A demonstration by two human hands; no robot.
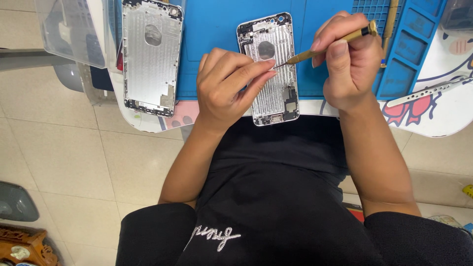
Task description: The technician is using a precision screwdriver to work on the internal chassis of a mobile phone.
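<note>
Black-clad lap (pixel 276 197) under table (pixel 433 123) edge

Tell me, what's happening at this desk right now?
A person seated at a desk is working on an opened phone shell lying on a blue work mat. The right hand grips a brass-coloured screwdriver, its tip at the shell's inside. The left hand steadies things, fingertips pinched right by the tip. A second, larger empty shell lies to the left, and another brass tool rests on the mat's far right.
</note>
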